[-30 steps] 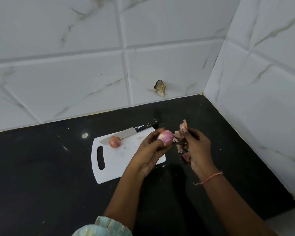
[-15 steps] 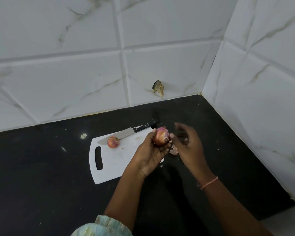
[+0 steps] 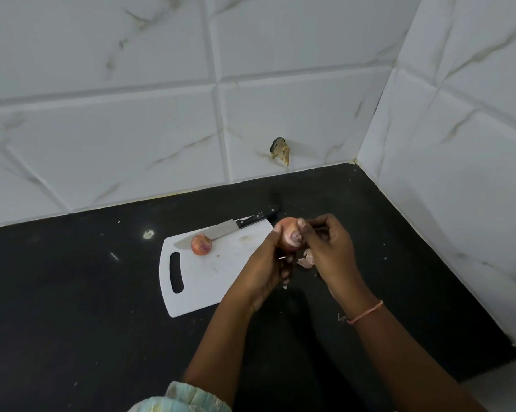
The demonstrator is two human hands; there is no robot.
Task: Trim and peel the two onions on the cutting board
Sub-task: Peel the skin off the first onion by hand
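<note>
Black countertop [image 3: 72, 307], white tiled corner; left hand [image 3: 262, 263] grips one onion [image 3: 288, 236] off the board's right edge; right hand [image 3: 328, 248] pinches at it, apparently its skin; peel scraps [image 3: 306, 260] below; one cutting board [image 3: 209, 281] bearing one unpeeled onion [image 3: 201, 244] and one knife [image 3: 227, 228].

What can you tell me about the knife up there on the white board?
The knife lies flat along the far edge of the white cutting board. Its blade looks like grey metal and its handle is black with small pale rivets, poking off the board over the dark counter. The blade tip sits right by the onion on the board. No hand touches it.
</note>
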